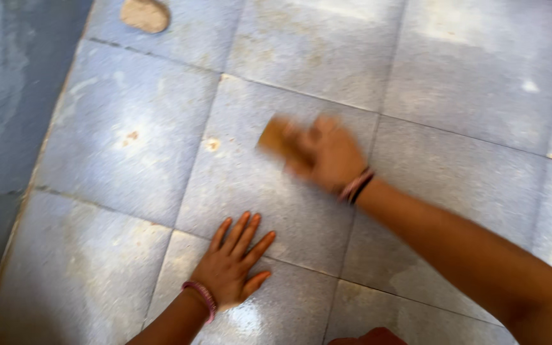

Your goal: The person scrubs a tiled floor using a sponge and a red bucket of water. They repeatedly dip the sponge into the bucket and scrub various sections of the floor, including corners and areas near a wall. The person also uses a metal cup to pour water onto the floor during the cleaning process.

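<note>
Right hand is out over the middle of the tiled floor, fingers curled around a small brown scrubbing pad, and it's blurred, so the exact grip is hard to read, but it does look closed on the pad with the pad's left end poking out past the fingers. The pad sits on the central tile, just beside a rusty spot. Left hand lies flat, fingers spread wide, palm down across a grout line near the bottom edge of the floor, holding nothing, bracing. A pale stone-like lump rests well apart at the top left corner. Wet sheen shows on the tiles near the left hand. Risk, as I judge it: that bracing palm could skid on the slick patch, or the pad could slip out of the fingers under a hard push. More rusty stains sit at the right edge.
</note>
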